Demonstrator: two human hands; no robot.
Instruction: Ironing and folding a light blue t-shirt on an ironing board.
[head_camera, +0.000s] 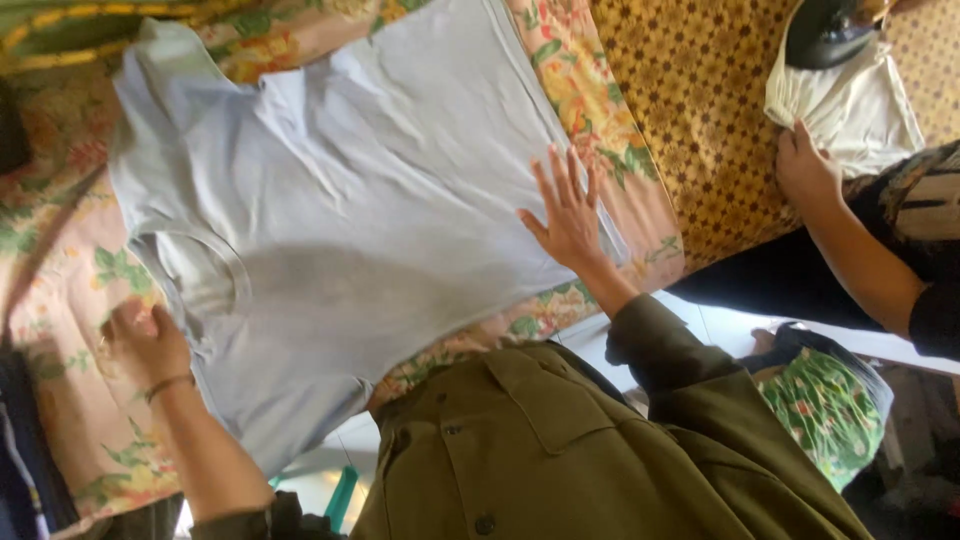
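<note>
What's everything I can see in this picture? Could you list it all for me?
T-shirt: one, pale blue-grey, spread flat in the middle.
Floral sheet: one, pink with green leaves, under the T-shirt.
Patterned cloth: one, golden brown, upper right.
Cream cloth: one, top right, a dark object on it.
Another person's hand: one, resting on the cream cloth.
Green floral fabric: one, lower right.
Olive jacket: one, worn, bottom centre.
Left hand: near the collar, wristband on.
Right hand: fingers spread flat on the T-shirt.

Pale blue T-shirt (380, 190), floral bedsheet (70, 300)
</note>
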